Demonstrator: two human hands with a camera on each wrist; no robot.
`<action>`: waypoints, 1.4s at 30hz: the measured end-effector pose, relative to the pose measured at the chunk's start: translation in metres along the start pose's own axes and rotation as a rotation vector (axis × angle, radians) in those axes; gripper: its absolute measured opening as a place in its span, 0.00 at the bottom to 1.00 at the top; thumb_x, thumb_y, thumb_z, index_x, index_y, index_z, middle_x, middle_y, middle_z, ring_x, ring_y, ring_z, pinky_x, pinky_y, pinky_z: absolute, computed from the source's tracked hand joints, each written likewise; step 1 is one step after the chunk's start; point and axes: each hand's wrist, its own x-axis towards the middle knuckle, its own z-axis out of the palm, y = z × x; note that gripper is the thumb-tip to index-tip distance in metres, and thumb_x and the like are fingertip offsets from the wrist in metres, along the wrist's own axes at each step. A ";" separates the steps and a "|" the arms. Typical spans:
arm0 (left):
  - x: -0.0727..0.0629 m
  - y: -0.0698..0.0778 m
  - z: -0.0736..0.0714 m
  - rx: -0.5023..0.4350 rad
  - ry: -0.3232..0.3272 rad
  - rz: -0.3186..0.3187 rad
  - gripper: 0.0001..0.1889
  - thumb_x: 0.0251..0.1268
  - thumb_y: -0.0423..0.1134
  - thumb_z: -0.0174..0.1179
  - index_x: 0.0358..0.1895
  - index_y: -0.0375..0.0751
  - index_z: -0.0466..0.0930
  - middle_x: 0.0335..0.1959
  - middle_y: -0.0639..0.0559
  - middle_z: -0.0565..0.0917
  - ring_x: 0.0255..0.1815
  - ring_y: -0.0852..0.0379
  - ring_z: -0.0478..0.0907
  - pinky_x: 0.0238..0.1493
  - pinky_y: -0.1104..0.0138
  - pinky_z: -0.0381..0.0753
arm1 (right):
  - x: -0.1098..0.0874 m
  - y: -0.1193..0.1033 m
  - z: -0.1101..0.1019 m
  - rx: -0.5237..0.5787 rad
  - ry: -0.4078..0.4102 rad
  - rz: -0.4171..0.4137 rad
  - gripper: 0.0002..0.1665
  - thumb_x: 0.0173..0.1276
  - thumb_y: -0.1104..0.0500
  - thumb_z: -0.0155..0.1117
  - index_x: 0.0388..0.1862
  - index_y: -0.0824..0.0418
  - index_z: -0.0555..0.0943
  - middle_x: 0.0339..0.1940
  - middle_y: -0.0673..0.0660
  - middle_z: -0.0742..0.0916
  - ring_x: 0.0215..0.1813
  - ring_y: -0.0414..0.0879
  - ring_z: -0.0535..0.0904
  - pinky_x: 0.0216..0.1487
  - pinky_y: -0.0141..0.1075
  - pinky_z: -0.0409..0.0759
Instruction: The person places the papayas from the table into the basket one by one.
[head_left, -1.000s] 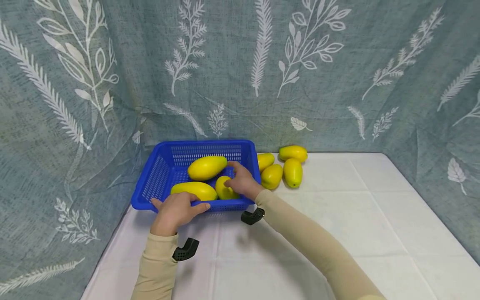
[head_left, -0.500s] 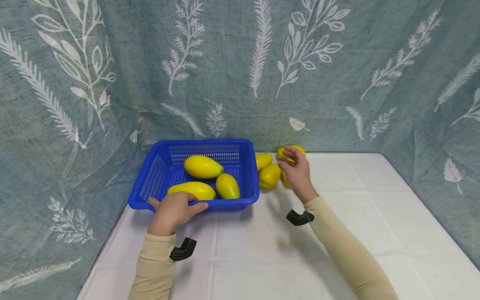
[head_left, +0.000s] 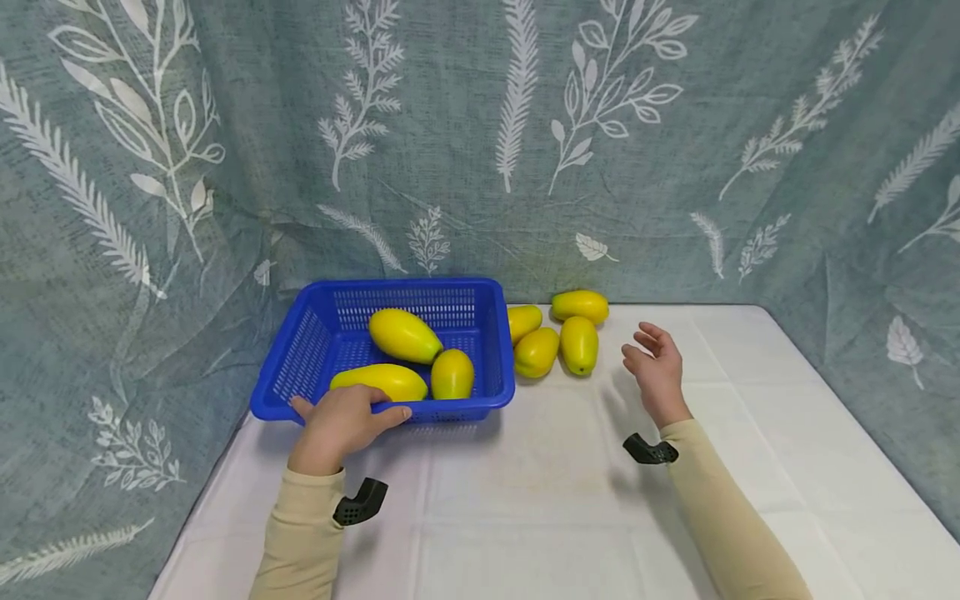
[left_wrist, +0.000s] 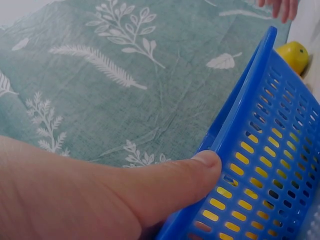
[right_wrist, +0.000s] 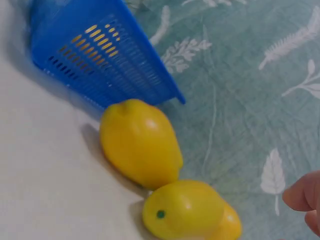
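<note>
My left hand point(head_left: 337, 425) grips the near rim of a blue plastic basket point(head_left: 457, 407), fingers over the inside and thumb point(left_wrist: 175, 185) against the outer wall. Three yellow papaya-like fruits lie in the basket: one at the back point(head_left: 405, 335), one at the front left point(head_left: 390, 380), partly behind my left hand, and one at the front right point(head_left: 452, 375). My right hand point(head_left: 658, 372) hovers over the table with loosely bent fingers, holding nothing. To its left, several more papaya-like fruits lie beside the basket, including a front one point(head_left: 537, 353) and an upright-looking one point(head_left: 580, 345).
A white cloth point(head_left: 540, 500) covers the table. Behind and at both sides hangs a grey-green curtain point(head_left: 480, 225) with white leaf prints. Another yellow fruit point(head_left: 580, 307) rests near the curtain at the back edge, and one point(head_left: 523, 322) is partly hidden by the basket's right side.
My right hand let go of the front right fruit in the basket, then moved out to the right past the loose fruits. The back fruit turned slightly. My left hand stays on the rim.
</note>
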 end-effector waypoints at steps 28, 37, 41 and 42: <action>-0.002 0.001 0.001 0.012 0.015 0.001 0.27 0.68 0.61 0.61 0.56 0.43 0.87 0.59 0.37 0.85 0.69 0.22 0.69 0.59 0.13 0.36 | 0.059 0.006 0.037 -0.377 -0.370 0.146 0.44 0.76 0.51 0.60 0.84 0.54 0.53 0.82 0.69 0.60 0.77 0.63 0.66 0.67 0.57 0.78; -0.003 0.003 0.003 0.011 0.031 0.015 0.26 0.68 0.60 0.62 0.56 0.43 0.87 0.54 0.38 0.87 0.67 0.22 0.72 0.59 0.13 0.38 | 0.065 0.002 0.045 -0.444 -0.386 0.146 0.47 0.74 0.52 0.62 0.85 0.55 0.51 0.82 0.71 0.57 0.77 0.66 0.65 0.63 0.58 0.79; -0.004 0.002 0.002 0.010 0.044 0.016 0.25 0.68 0.59 0.63 0.53 0.43 0.88 0.50 0.39 0.89 0.65 0.23 0.73 0.59 0.12 0.38 | 0.065 0.002 0.048 -0.443 -0.382 0.148 0.46 0.74 0.53 0.61 0.84 0.55 0.51 0.82 0.71 0.57 0.77 0.66 0.64 0.64 0.59 0.79; -0.004 0.001 0.002 0.009 0.046 0.014 0.24 0.68 0.59 0.63 0.52 0.43 0.88 0.49 0.40 0.89 0.65 0.24 0.74 0.59 0.12 0.38 | 0.065 0.003 0.049 -0.438 -0.379 0.150 0.46 0.74 0.53 0.61 0.84 0.55 0.51 0.82 0.71 0.57 0.77 0.66 0.64 0.64 0.59 0.79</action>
